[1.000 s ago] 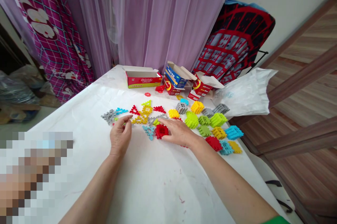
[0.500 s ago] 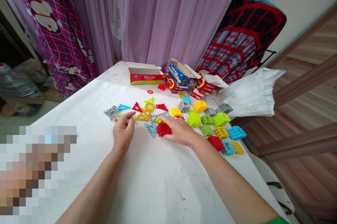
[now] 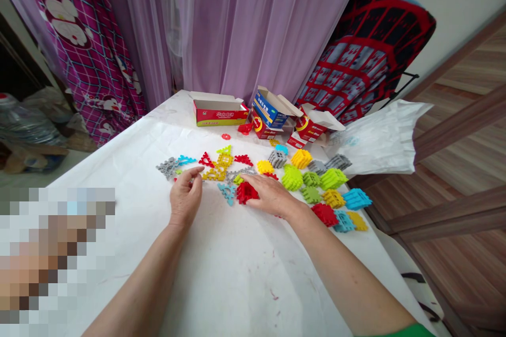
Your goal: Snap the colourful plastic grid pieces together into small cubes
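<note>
My right hand (image 3: 269, 195) reaches over a red interlocking block (image 3: 246, 192), with thumb and fingers around its right side. The block rests on the white table. My left hand (image 3: 185, 195) hovers to its left, thumb and index finger apart with nothing visible between them. Just beyond my left fingertips lie linked yellow pieces (image 3: 215, 173). Between the hands sits a light-blue triangular piece (image 3: 226, 194). Grey pieces (image 3: 167, 167) and a blue triangle (image 3: 186, 160) are left of my left hand. Red triangles (image 3: 206, 160) lie farther back.
Stacks of coloured plastic pieces (image 3: 311, 194) stand at the right of the table (image 3: 221, 273). Behind them are a red open box (image 3: 221, 117), a blue box (image 3: 269, 107) and a white bag (image 3: 375, 139). A blurred-out patch (image 3: 51, 258) covers the lower left.
The view has shifted very slightly. Both hands stay nearly in place, my right hand still around the red block.
</note>
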`<state>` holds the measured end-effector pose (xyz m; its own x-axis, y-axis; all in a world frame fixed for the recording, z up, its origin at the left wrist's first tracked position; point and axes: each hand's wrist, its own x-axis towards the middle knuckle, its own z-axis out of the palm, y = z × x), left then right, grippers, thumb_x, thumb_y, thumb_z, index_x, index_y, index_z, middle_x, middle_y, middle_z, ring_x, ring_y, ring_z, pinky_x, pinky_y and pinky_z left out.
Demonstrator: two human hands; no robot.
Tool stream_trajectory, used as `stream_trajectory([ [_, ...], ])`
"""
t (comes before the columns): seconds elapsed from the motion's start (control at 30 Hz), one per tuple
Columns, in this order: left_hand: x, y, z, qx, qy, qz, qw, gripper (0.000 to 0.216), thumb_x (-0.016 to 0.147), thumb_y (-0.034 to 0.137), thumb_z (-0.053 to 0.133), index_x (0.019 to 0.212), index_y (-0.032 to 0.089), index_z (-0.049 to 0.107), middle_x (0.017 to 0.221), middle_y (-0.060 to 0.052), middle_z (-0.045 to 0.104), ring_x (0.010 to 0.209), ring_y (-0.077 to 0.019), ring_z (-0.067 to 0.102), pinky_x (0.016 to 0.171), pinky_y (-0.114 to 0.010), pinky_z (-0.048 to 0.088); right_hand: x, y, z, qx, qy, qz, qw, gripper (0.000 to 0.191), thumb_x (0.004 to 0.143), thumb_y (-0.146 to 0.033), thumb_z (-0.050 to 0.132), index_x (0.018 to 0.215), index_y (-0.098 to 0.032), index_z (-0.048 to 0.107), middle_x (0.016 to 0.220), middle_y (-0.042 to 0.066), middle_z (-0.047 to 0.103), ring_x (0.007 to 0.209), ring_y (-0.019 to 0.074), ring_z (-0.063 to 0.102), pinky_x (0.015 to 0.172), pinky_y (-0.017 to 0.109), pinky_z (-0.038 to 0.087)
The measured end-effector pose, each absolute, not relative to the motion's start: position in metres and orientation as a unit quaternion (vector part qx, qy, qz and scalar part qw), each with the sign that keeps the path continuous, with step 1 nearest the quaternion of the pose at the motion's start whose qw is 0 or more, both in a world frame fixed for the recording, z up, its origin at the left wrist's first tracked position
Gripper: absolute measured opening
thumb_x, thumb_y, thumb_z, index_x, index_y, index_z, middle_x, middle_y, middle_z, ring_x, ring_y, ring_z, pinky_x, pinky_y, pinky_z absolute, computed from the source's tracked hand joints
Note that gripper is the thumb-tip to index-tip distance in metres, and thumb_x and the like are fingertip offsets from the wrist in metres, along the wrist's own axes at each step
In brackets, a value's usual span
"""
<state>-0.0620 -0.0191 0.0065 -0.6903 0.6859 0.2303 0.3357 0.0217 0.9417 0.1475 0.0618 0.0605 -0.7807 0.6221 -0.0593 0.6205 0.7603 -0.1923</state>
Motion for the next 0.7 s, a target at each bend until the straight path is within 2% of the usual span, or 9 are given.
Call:
stream_trajectory([
  [0.3,-0.0641,-0.0176,0.0012,0.374,0.695,0.599,0.135,0.034,0.080,0.035,0.049,0.098,0.020,0.073,0.092,-0.003,0.074,0.061,-0.0126,0.056,0.065,-0.026,0.047,0.1473,0.0635,0.0561,-0.324,-0.940,0.106,0.015,0.068,0.077,-0.029,0.068,0.140,-0.020,0.045,0.133,0.013,0.057,0.121,0.0271,0.053,0.100,0.040,0.041],
  [0.5,-0.0626,-0.0187,0.0057,0.371,0.700,0.595,0.133,0.033,0.079,0.033,0.048,0.096,0.020,0.073,0.089,-0.002,0.074,0.064,-0.0140,0.059,0.063,-0.025,0.047,0.1484,0.0635,0.0551,-0.326,-0.939,0.110,0.008,0.071,0.077,-0.030,0.068,0.143,-0.020,0.042,0.135,0.013,0.055,0.123,0.0273,0.051,0.100,0.041,0.040],
  [0.7,-0.0626,-0.0186,0.0048,0.372,0.701,0.594,0.132,0.033,0.079,0.033,0.048,0.097,0.020,0.073,0.088,-0.002,0.074,0.059,-0.0124,0.056,0.065,-0.026,0.047,0.1480,0.0617,0.0566,-0.337,-0.936,0.103,-0.015,0.072,0.079,-0.029,0.065,0.145,-0.019,0.038,0.136,0.014,0.054,0.124,0.0278,0.050,0.100,0.040,0.040],
])
